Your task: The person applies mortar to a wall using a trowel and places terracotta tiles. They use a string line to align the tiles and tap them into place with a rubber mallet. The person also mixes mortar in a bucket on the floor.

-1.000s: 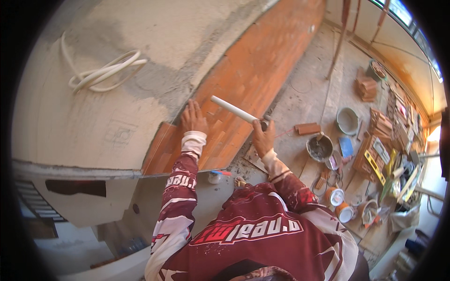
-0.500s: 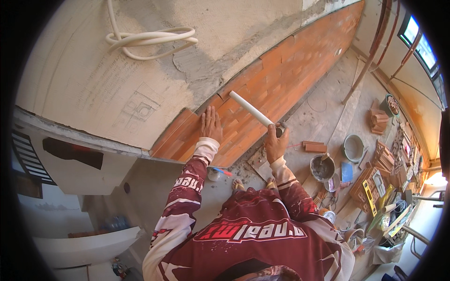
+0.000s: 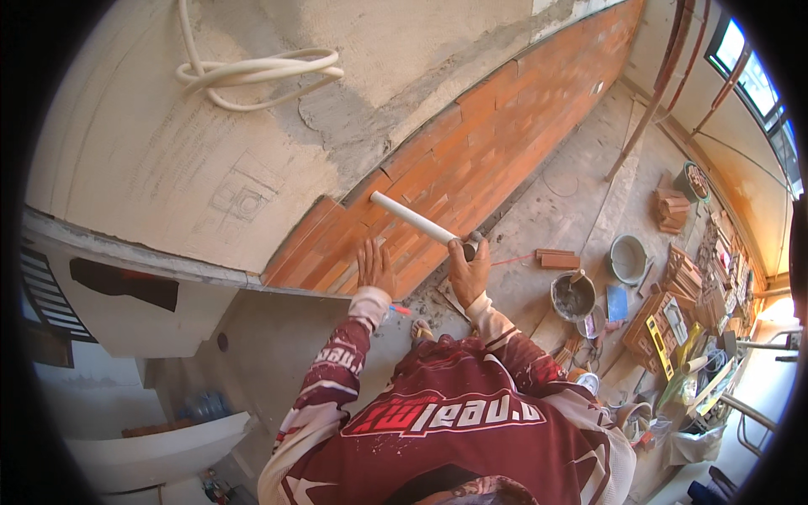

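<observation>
My right hand (image 3: pixel 469 271) is wrapped round the near end of a white plastic pipe (image 3: pixel 414 219). The pipe slants up and left, its far end lying over the upper rows of orange-red brick tiles (image 3: pixel 488 135) on the wall. Whether that end touches the tiles is hard to tell. My left hand (image 3: pixel 375 268) is spread flat, fingers apart, against the lower tile rows near the wall's left end, holding nothing. A stepped edge of tiles borders the bare plaster just above it.
A coiled cream hose (image 3: pixel 261 76) hangs against the plaster above. On the floor to the right are a mortar bucket (image 3: pixel 572 296), a grey bucket (image 3: pixel 629 259), stacked bricks (image 3: pixel 672 210) and a yellow spirit level (image 3: pixel 659 347). Reddish poles (image 3: pixel 648 114) stand at the far right.
The pipe and my right hand have moved left, the pipe's far end dropping to lower tiles. My left hand has slid down the tiles, away from their top edge.
</observation>
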Available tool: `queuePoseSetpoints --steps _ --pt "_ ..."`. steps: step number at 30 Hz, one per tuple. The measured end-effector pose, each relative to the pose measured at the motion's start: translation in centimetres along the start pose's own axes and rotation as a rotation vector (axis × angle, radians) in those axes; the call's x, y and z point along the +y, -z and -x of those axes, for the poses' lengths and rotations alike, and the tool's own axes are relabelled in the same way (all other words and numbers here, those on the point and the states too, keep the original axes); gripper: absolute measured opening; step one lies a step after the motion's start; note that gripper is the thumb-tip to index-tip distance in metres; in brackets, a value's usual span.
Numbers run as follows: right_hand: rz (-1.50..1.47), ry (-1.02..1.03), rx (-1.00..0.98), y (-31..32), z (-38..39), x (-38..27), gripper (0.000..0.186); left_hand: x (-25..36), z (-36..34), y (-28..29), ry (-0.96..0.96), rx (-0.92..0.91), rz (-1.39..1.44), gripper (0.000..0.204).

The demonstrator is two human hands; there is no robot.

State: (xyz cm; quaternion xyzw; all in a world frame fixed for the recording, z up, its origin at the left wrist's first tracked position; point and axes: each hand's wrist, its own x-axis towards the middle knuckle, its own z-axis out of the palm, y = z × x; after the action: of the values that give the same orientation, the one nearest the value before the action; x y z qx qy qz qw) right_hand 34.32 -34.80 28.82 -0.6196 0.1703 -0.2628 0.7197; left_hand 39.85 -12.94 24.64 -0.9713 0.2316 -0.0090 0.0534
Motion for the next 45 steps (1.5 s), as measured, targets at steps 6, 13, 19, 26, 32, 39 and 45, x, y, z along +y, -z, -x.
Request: queuePoseSetpoints --steps 6,13,19,26,32,39,45 --pt "-0.099 -0.235 -0.040 -0.4 0.6 -2.5 0.023 0.4 8.6 -8.8 0.132 -0.506 0.328 0.069" --pt "0.034 -0.193 0.016 3.6 1.1 1.9 0.024 3.5 16.7 -13.1 0.240 -0.833 0.515 0.036" --pt "0.443 -0.052 0.113 10.5 3.9 7.1 0.026 5.2 12.9 -6.5 0.519 -0.776 0.805 0.048" --pt "0.553 -0.249 0.148 14.5 8.1 6.0 0.034 9.9 5.5 14.6 -0.134 -0.804 1.822 0.033" --pt "0.543 -0.302 0.293 16.0 11.2 6.7 0.033 10.9 4.0 31.1 -1.421 -0.834 1.854 0.035" --pt "0.622 -0.056 0.373 15.7 14.7 8.2 0.026 8.3 5.8 33.9 -1.983 -0.838 2.002 0.031" --pt "0.688 -0.187 0.385 15.3 18.2 5.3 0.036 6.1 7.9 34.9 -0.860 -0.806 2.726 0.009"
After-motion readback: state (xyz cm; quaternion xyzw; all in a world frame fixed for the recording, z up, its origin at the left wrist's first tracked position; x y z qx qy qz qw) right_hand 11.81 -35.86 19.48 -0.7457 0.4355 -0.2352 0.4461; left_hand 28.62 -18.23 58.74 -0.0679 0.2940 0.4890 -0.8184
